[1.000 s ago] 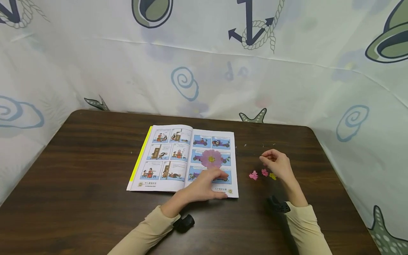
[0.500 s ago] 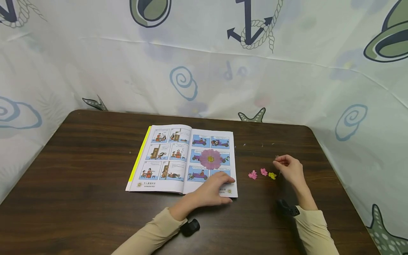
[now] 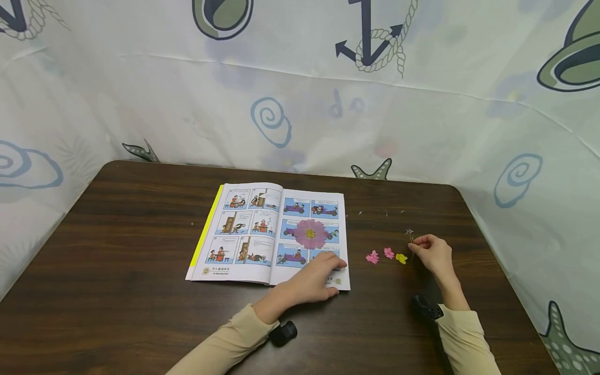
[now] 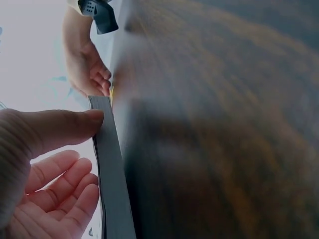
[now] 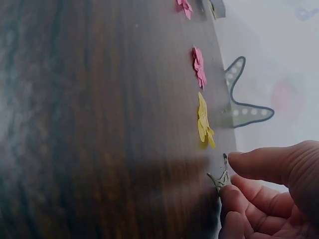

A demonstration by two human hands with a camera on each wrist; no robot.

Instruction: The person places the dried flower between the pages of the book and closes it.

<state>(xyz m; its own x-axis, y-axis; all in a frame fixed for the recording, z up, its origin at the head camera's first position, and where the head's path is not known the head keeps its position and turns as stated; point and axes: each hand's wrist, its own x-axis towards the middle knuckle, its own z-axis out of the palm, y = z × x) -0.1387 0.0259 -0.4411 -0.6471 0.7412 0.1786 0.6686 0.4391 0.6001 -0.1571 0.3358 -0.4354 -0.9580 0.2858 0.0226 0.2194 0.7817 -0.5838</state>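
Nearest, the left hand [image 3: 302, 283] lay at the book's near right corner, its thumb against the page edges of the book [image 3: 248, 208] and its loosely bent fingers over the page; whether they touched the paper, I could not tell. The right hand [image 3: 434, 255], well apart from it, pinched a sprig [image 3: 410, 232], whose head stood out beyond the fingertips. Between the hands, a yellow flower [image 3: 401, 258] and two pink flowers [image 3: 372, 257] lay on the bench [image 3: 117, 234]. Past the left fingers, a big flower [image 3: 311, 234] rested on the right page. Behind hung a printed cloth [image 3: 187, 109].
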